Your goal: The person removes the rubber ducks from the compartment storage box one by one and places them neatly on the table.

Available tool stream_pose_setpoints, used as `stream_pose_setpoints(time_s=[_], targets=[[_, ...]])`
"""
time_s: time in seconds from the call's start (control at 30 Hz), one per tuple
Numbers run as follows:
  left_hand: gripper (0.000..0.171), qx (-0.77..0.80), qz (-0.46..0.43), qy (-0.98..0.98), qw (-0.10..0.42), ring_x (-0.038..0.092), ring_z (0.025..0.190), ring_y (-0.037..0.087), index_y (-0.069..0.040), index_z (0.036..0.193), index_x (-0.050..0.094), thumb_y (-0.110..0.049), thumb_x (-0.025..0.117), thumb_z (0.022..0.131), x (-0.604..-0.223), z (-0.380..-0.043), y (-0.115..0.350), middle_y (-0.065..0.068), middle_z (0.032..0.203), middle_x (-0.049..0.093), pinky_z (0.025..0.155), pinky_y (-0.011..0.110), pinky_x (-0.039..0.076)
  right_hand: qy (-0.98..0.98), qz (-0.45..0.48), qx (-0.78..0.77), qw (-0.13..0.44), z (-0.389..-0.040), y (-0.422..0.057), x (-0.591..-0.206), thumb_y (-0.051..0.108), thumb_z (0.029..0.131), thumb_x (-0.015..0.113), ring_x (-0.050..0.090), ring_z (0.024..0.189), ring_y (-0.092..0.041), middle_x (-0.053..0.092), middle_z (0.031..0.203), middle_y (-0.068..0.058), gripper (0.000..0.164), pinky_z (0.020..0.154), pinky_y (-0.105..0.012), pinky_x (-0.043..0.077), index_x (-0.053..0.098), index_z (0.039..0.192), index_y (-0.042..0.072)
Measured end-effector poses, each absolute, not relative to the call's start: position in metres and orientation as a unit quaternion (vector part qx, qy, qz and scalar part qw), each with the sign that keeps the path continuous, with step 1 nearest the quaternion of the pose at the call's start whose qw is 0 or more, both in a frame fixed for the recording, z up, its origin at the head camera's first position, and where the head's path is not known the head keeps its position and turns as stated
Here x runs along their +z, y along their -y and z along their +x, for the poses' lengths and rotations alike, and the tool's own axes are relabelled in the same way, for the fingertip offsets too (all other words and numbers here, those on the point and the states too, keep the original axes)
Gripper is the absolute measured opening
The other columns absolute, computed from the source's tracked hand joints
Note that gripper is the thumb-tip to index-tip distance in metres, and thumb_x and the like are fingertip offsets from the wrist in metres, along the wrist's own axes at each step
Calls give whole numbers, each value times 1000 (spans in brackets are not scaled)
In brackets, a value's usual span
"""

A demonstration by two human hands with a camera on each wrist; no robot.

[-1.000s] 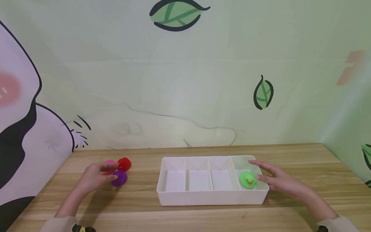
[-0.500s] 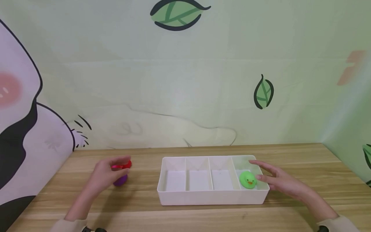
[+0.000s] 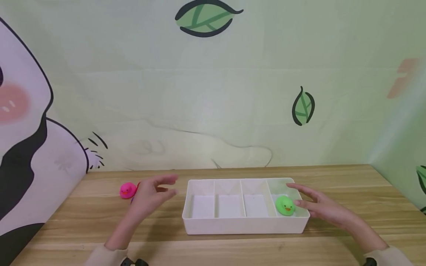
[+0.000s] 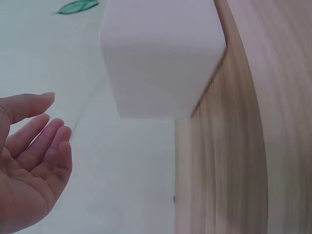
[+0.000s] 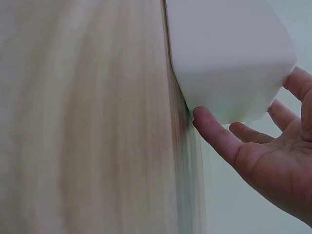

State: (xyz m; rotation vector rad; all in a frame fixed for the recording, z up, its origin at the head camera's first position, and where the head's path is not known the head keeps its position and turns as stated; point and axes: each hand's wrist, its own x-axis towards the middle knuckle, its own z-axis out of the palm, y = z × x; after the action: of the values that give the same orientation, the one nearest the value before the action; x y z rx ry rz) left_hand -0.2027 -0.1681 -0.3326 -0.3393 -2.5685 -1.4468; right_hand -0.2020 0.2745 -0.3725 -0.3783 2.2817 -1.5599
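Note:
My left hand (image 3: 149, 194) is in the air left of the white divided box (image 3: 246, 226), thumb and fingers apart and holding nothing. In the left wrist view, my left hand (image 4: 36, 161) has loosely bent fingers below the box's end (image 4: 156, 83). A pink rubber duck (image 3: 128, 190) sits on the table behind it; slivers of red and purple show past the hand, the rest hidden. At the box's right end is my right hand (image 3: 324, 207), its spread fingertips at the rim and end wall. A green rubber duck (image 3: 285, 205) sits in the rightmost compartment.
The box has several compartments in a row, separated by white dividers (image 3: 242, 199). It stands on a wood-grain table (image 3: 213, 251). Behind the table rises a pale green wall (image 3: 199, 111) printed with leaves and a panda-like figure (image 3: 63, 159) at left.
My left hand has moved right, from over the pink, red and purple ducks to near the box's left end, still holding nothing. The right hand, box and green duck stay put.

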Motion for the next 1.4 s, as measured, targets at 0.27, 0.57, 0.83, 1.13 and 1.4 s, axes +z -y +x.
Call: stream_pose_setpoints(time_s=[0.27, 0.57, 0.83, 1.13, 1.4], targets=[[37, -509, -140, 846, 75, 59, 99, 28, -4, 112, 63, -3, 71, 76, -333, -207, 135, 12, 107, 65, 78, 31, 51, -802, -133, -555, 176, -204, -273, -374, 23, 93, 51, 26, 126, -45, -6, 147, -28, 60, 87, -43, 46, 23, 143, 8], [34, -514, -194, 832, 82, 60, 96, 26, -5, 111, 65, -4, 70, 77, -327, -211, 96, 8, 103, 66, 77, 32, 52, -799, -140, -556, 178, -205, -272, -371, 23, 94, 50, 24, 127, -47, -6, 147, -30, 59, 88, -44, 46, 22, 143, 7], [33, -522, -257, 811, 59, 60, 96, 28, -3, 110, 64, -6, 69, 78, -325, -209, 59, 12, 106, 65, 74, 25, 50, -804, -139, -550, 176, -205, -275, -372, 24, 93, 51, 23, 127, -46, -5, 147, -29, 59, 89, -45, 45, 24, 143, 8], [33, -545, -290, 786, 22, 60, 98, 26, 0, 110, 63, -6, 68, 78, -332, -209, 14, 13, 109, 64, 73, 22, 49, -807, -140, -547, 172, -206, -277, -373, 23, 93, 51, 29, 125, -44, -2, 147, -29, 59, 87, -41, 47, 24, 143, 8], [33, -537, -302, 788, -3, 61, 94, 15, -3, 111, 64, -8, 70, 78, -343, -210, -19, 10, 107, 65, 70, 16, 48, -808, -138, -545, 177, -206, -277, -372, 23, 94, 49, 31, 124, -44, -2, 147, -30, 57, 88, -46, 46, 24, 143, 8]])
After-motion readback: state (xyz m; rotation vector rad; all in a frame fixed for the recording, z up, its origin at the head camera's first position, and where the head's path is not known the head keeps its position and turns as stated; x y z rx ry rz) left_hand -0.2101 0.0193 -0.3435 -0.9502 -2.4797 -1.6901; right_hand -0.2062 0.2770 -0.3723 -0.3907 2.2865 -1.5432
